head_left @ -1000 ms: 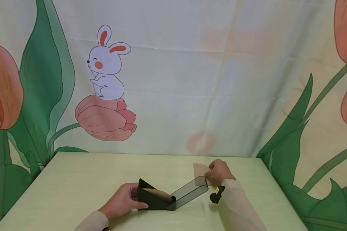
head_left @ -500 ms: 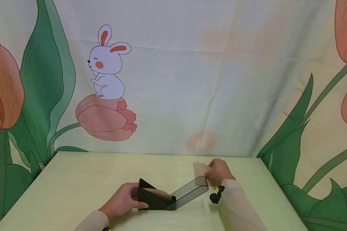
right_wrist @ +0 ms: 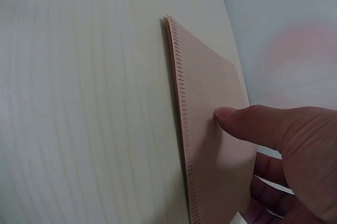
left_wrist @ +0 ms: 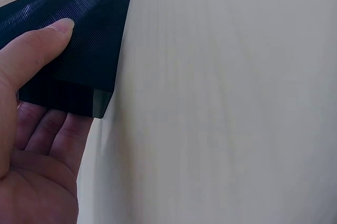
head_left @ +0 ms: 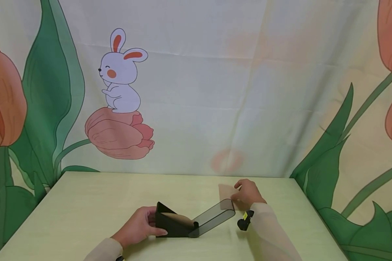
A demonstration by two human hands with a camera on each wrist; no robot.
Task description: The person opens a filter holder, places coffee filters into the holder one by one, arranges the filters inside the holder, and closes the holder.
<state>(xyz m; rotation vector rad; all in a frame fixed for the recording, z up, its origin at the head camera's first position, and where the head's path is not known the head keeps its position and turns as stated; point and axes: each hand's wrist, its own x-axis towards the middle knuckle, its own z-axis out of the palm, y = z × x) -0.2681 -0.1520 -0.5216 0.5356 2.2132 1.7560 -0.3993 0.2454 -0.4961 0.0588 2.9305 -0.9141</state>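
Observation:
My left hand (head_left: 135,226) grips the rear end of a black coffee filter holder (head_left: 176,229), thumb on one textured side, fingers round the other. Its clear smoky lid (head_left: 215,215) is swung out to the right. Tan paper (head_left: 178,218) shows inside the holder. In the left wrist view the holder (left_wrist: 79,55) lies close over the tabletop. Behind the lid's far end, my right hand (head_left: 249,194) pinches tan paper coffee filters (right_wrist: 208,76) with a crimped edge. The thumb presses their face, and the other fingers are partly hidden behind.
The pale wood-grain table (head_left: 94,203) extends around both hands. A printed curtain (head_left: 189,90) with a rabbit and tulips hangs just behind its back edge. On the right wrist sits a small black camera (head_left: 244,222).
My right index finger has lifted slightly off the coffee filters. The left hand and the holder stay in place.

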